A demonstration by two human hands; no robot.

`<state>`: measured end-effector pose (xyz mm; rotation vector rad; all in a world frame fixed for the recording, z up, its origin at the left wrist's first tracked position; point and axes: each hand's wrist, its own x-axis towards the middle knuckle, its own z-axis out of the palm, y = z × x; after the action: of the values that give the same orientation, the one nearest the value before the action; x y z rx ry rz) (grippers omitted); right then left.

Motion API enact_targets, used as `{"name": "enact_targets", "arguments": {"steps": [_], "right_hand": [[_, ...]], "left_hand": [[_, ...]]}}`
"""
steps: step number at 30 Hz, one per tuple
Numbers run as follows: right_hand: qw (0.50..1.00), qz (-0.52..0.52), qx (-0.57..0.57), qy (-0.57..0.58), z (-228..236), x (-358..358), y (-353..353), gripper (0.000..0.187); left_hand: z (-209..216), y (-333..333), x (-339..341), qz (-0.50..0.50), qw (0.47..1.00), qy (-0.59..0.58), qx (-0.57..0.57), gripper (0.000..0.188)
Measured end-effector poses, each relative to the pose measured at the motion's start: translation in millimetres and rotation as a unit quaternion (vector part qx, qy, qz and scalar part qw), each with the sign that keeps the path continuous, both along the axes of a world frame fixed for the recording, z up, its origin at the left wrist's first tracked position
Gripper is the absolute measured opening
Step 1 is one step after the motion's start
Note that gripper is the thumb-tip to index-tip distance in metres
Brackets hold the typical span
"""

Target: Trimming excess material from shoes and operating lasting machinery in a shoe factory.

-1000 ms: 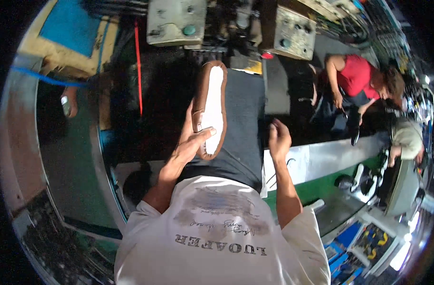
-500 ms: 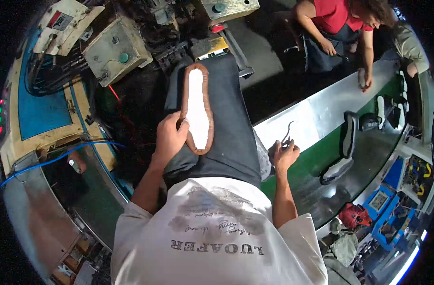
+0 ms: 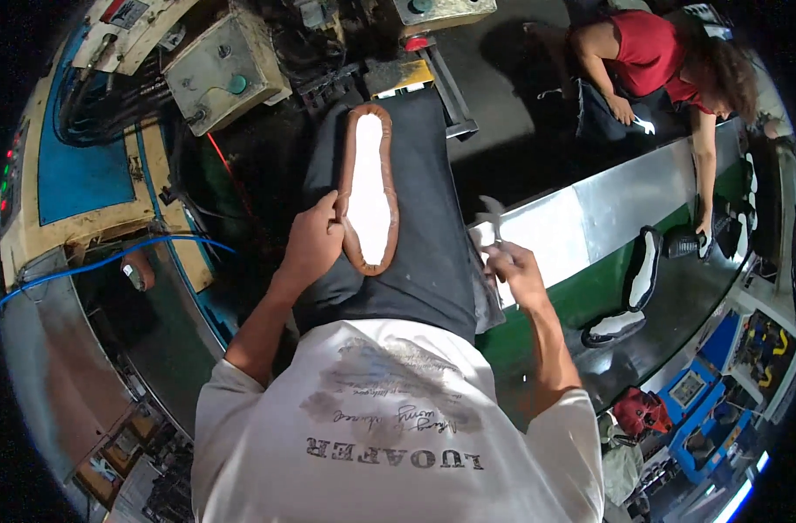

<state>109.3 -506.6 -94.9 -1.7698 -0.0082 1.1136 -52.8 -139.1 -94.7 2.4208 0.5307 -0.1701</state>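
Observation:
A brown shoe upper lies bottom up along my thighs, its edge folded in around a white insole board. My left hand grips its left side, thumb and fingers pinching the brown edge near the wider end. To the right, beside my leg, my right hand is closed round a small hand tool with a curved metal head. The head points up and away from me; motion blurs it, so its exact kind is unclear. The tool is apart from the shoe.
On my right runs a green conveyor with a metal edge plate and several dark shoes. A co-worker in red reaches over it. Machine boxes stand ahead left; a blue hose crosses the left.
My right hand has come up and slightly left from over the conveyor, raising the tool. The shoe has shifted slightly right and up. The co-worker's arm reaches farther over the conveyor, to a shoe.

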Motion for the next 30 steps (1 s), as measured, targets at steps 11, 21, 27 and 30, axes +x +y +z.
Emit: {"name": "enact_targets", "arguments": {"steps": [11, 21, 27, 30], "right_hand": [[0.599, 0.551, -0.108, -0.572, 66.7, 6.2, 151.9, 0.055], [0.571, 0.560, -0.105, -0.592, 62.9, 0.5, 166.2, 0.039], [0.827, 0.519, 0.031, -0.213, 63.9, 27.5, 175.0, 0.017], [0.767, 0.579, 0.011, -0.277, 60.1, 27.4, 171.8, 0.018]], "left_hand": [[-8.5, -45.7, -8.7, 0.237, 0.830, -0.119, -0.491, 0.096], [-25.0, -43.8, -12.3, 0.207, 0.883, -0.129, -0.401, 0.097], [-24.6, -42.9, -11.3, 0.200, 0.882, -0.107, -0.412, 0.094], [-19.0, -41.3, -10.1, 0.193, 0.886, -0.115, -0.405, 0.094]]}}
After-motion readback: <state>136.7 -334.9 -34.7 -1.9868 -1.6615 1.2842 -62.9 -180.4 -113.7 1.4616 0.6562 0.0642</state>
